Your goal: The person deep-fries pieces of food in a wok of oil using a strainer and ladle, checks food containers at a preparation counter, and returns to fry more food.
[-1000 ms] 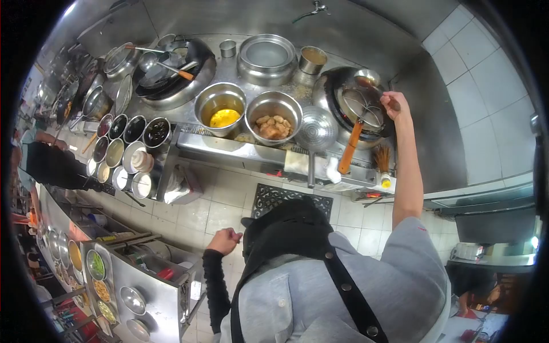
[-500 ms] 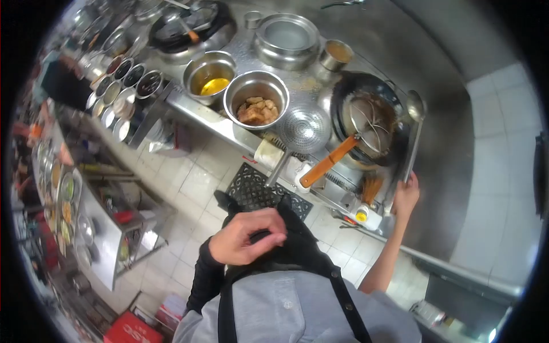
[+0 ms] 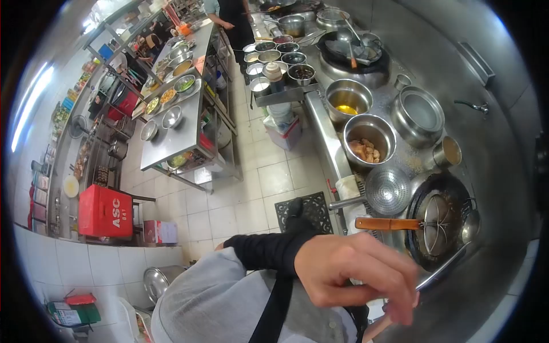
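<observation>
My left hand (image 3: 360,271) is raised in front of my chest, its fingers loosely curled with nothing visible in them. Behind it, my right hand (image 3: 394,321) is mostly hidden, at the lower end of a metal ladle (image 3: 445,266). The ladle's bowl rests by the right rim of a dark wok (image 3: 419,251). Across the wok lies a round strainer with an orange handle (image 3: 389,223), which points left. Beside it sits a perforated skimmer (image 3: 389,188). Farther along are a steel pot with browned food pieces (image 3: 366,150) and a pot of yellow oil (image 3: 346,108).
A lidded steel pot (image 3: 422,111) and a small brown-filled pot (image 3: 447,153) stand by the wall. Sauce containers (image 3: 301,74) line the counter's far end, near another person (image 3: 231,26). A prep table (image 3: 171,150) with bowls and a red box (image 3: 106,210) are left.
My view has swung left, showing more of the prep table and floor. My left hand has come up closer to the camera and now covers much of my right hand.
</observation>
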`<action>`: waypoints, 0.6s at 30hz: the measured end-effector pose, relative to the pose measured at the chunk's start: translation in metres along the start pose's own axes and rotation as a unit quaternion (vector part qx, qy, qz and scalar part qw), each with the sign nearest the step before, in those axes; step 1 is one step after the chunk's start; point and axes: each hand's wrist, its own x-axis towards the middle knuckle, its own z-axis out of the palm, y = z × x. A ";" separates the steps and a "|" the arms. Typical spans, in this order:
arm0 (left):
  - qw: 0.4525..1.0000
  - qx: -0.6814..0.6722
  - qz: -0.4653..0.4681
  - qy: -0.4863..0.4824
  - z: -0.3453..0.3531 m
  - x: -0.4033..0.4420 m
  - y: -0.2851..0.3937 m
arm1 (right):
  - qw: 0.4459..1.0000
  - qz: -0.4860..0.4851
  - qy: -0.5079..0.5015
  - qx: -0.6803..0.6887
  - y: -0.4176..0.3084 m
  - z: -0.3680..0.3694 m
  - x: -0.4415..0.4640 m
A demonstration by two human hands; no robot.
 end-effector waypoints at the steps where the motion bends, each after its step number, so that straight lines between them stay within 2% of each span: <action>1: 0.999 0.032 0.040 0.007 0.006 0.011 0.007 | 1.000 -0.010 -0.004 0.002 0.013 -0.004 0.016; 3: 0.952 0.099 0.227 0.178 0.061 0.028 -0.016 | 0.997 -0.067 -0.026 -0.017 0.076 -0.018 0.066; 4: 0.937 0.147 0.284 0.140 0.055 0.039 -0.018 | 0.991 -0.123 -0.043 -0.041 0.118 -0.029 0.095; 5: 0.928 0.167 0.303 0.137 0.062 0.044 -0.016 | 0.947 -0.292 -0.065 -0.117 0.166 -0.044 0.130; 6: 0.918 0.187 0.323 0.135 0.069 0.048 -0.015 | 0.999 -0.007 -0.031 0.022 0.160 -0.030 0.126; 7: 0.907 0.206 0.343 0.133 0.076 0.053 -0.013 | 0.997 0.048 -0.004 0.055 0.154 -0.029 0.117; 11: 0.909 0.247 0.333 0.033 0.065 0.064 0.007 | 0.998 0.006 -0.015 0.064 0.121 -0.029 0.083; 13: 0.905 0.258 0.332 0.054 0.071 0.066 0.011 | 0.997 -0.033 -0.028 0.058 0.134 -0.032 0.087; 16: 0.865 0.268 0.390 0.166 0.090 0.067 -0.004 | 0.988 -0.136 -0.057 0.040 0.158 -0.034 0.094; 18: 0.834 0.297 0.436 0.162 0.079 0.070 -0.004 | 0.996 0.025 -0.041 0.076 0.031 -0.018 0.018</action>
